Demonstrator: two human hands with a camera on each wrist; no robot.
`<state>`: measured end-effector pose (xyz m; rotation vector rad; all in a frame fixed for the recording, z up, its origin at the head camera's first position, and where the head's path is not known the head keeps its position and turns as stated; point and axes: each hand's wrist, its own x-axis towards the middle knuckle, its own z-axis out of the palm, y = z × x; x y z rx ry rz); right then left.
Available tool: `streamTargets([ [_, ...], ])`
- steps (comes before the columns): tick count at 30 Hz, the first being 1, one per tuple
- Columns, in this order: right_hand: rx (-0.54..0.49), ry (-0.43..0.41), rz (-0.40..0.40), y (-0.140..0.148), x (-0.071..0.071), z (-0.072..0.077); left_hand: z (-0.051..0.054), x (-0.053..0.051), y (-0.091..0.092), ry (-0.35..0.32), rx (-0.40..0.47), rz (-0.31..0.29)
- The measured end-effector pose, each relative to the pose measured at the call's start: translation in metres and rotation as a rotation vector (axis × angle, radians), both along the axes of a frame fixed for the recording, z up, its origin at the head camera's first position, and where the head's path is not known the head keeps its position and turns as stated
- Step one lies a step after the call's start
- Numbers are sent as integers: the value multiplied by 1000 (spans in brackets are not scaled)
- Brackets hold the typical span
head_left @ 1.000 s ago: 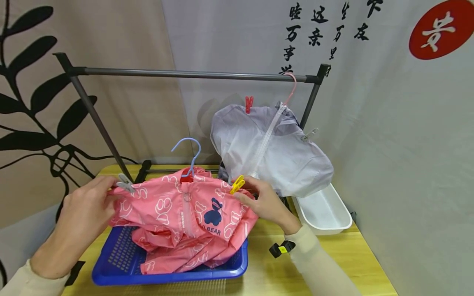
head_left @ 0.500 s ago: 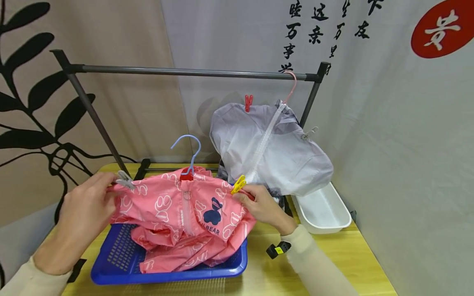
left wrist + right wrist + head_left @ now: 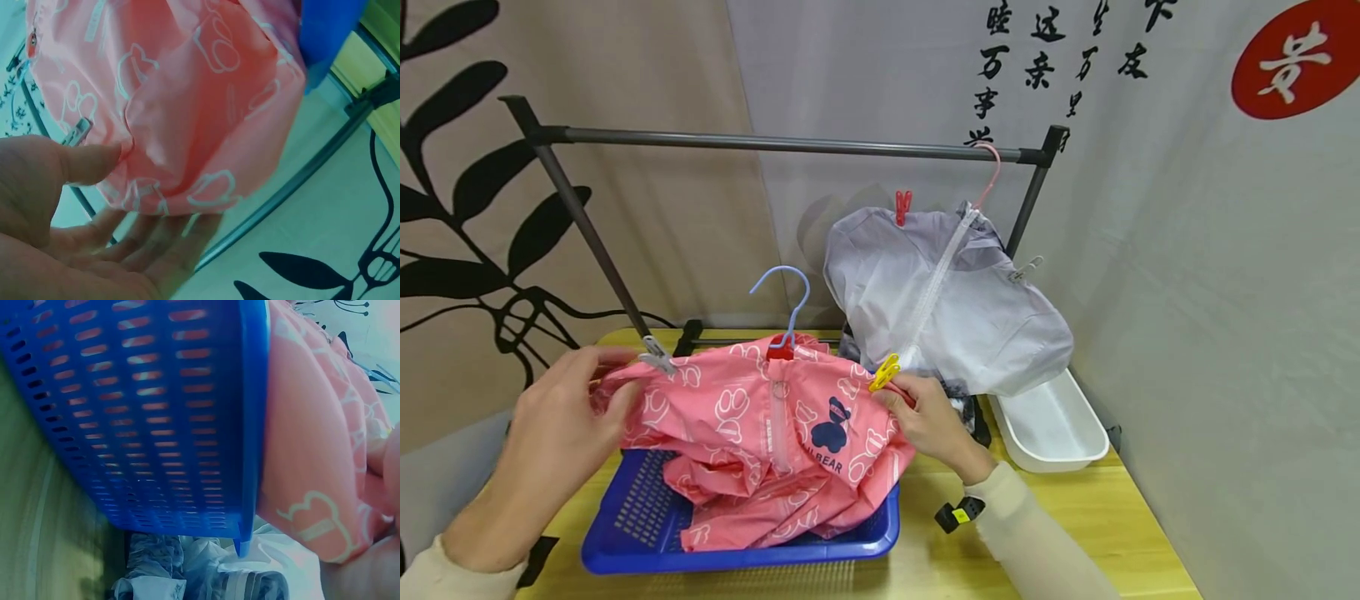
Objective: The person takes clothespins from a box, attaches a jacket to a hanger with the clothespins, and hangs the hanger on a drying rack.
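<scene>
A pink child's jacket [image 3: 722,417] with white bear outlines lies over a blue basket [image 3: 647,533], a blue hanger [image 3: 793,304] sticking up from its collar. A grey clothespin [image 3: 657,357] sits at its left shoulder and a yellow clothespin [image 3: 885,372] at the right one. My left hand [image 3: 561,417] is at the left sleeve; in the left wrist view its thumb touches the front of the cloth and its fingers [image 3: 169,244] extend loosely behind, their tips hidden. My right hand [image 3: 932,421] pinches the jacket's right shoulder beside the yellow clothespin.
Behind stands a grey rack with a horizontal bar [image 3: 775,145]. A light grey jacket [image 3: 955,300] hangs at its right end on a pink hanger [image 3: 992,175], with a red clothespin [image 3: 902,207] and a pale one. A white tub [image 3: 1052,425] stands on the wooden table [image 3: 1075,525].
My left hand has loosened and spread its thumb and fingers at the left sleeve, shifting slightly left. The grey clothespin stays on the shoulder. My right hand keeps its pinch.
</scene>
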<state>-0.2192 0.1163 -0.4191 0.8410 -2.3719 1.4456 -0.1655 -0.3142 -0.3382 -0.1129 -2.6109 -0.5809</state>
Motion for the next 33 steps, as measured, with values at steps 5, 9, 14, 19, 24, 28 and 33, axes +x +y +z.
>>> streamTargets([
  [5, -13, -8, -16, -1, 1, -1, -2, 2, -19, -224, -53, 31],
  [9, -23, -4, -29, -1, 1, -4, -10, 2, -35, -361, -102, 28],
  [14, -35, 4, -43, -1, 1, -7, -25, 3, -51, -599, -120, -20],
  [19, -52, -22, -50, 0, 2, -5, -36, 4, -57, -797, -103, -65],
  [24, -60, -34, -56, 0, 3, -4, -44, 8, -55, -866, -49, -121],
  [28, -60, -28, -61, -1, 4, -4, -45, 5, -51, -850, -70, -126],
  [33, -61, -18, -64, -1, 5, -4, -44, 3, -49, -830, -112, -121],
])
